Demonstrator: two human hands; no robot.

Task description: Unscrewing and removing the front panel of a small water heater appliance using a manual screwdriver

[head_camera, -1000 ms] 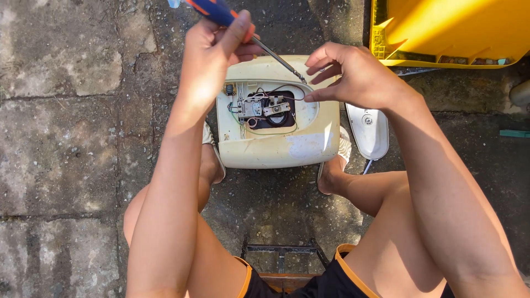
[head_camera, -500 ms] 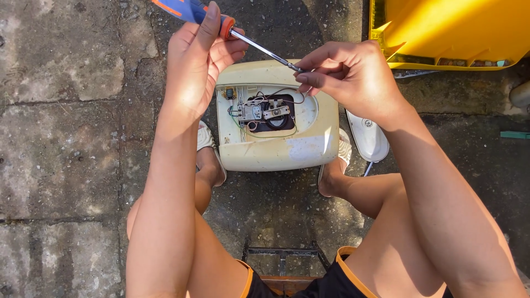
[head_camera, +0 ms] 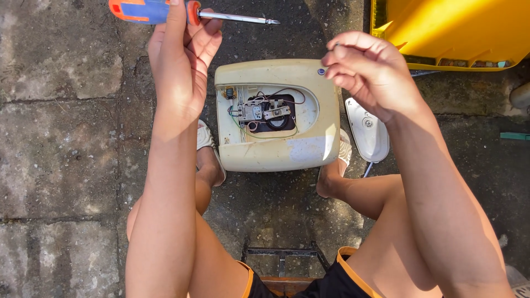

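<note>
The left hand (head_camera: 185, 60) is gripping a screwdriver (head_camera: 182, 12) above the opened casing (head_camera: 276, 149) sitting on the paving between the feet. The right hand (head_camera: 370, 69) is pinching something tiny, perhaps a screw; loosening could be dropping it into cracks.

The ground (head_camera: 61, 138) is showing as paved stone slabs, grey and weathered, with dark joints running between them; sunlight is falling across the left portion while the right is lying in shade; a cream-coloured appliance housing (head_camera: 276, 149) is sitting directly on the paving, its open panel facing up and exposing wiring; a pale oval cover plate (head_camera: 367, 132) is lying just beside it to the right; a yellow plastic container (head_camera: 447, 33) is resting at the upper right; two sandalled feet (head_camera: 210, 160) are standing either side of the housing; a metal-framed stool (head_camera: 281, 256) is standing at the bottom.
</note>
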